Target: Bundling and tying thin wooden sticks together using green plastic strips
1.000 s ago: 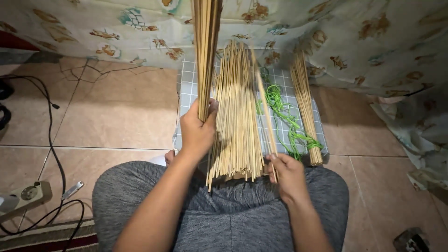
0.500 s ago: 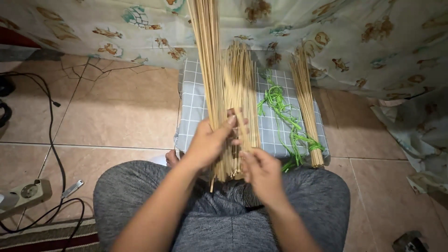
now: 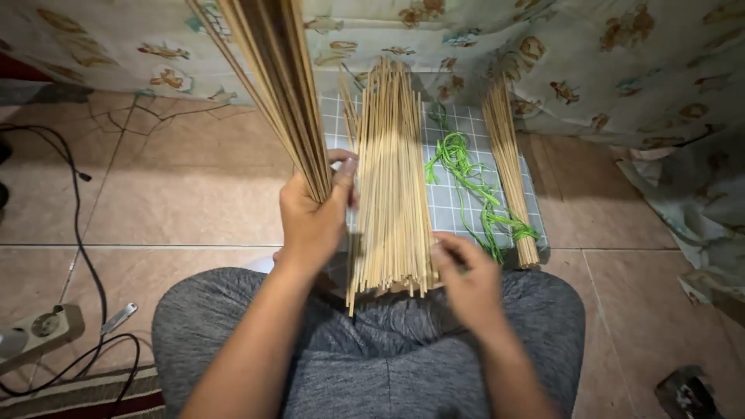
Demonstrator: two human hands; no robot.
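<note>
**Kid:** What is the left hand doing?

**Helper:** It is closed tight around a bunch of thin bamboo sticks. The fingers wrap the bottom end of the bunch. The sticks go up from the fist and lean a little to the left, right out of the top of the picture.

**Kid:** And the right hand?

**Helper:** It sits at the near end of the big pile of sticks. The fingers are bent and touch the right edge of the pile, close to the stick tips. I cannot tell if they pinch a stick or just rest on it.

**Kid:** Where is the big pile?

**Helper:** It lies flat between the two hands. The far part is on a checked cloth pad, and the near ends reach over the person's lap in grey trousers. The left thumb is just beside the pile's left edge.

**Kid:** What else is on the pad?

**Helper:** Some green string lies in loops to the right of the pile. Past it is a smaller bundle of sticks, and the green string wraps around it near its close end.

**Kid:** What is around them?

**Helper:** A tan tile floor, a sheet with pictures on it at the back, and a black cable with a plug strip on the left.
</note>
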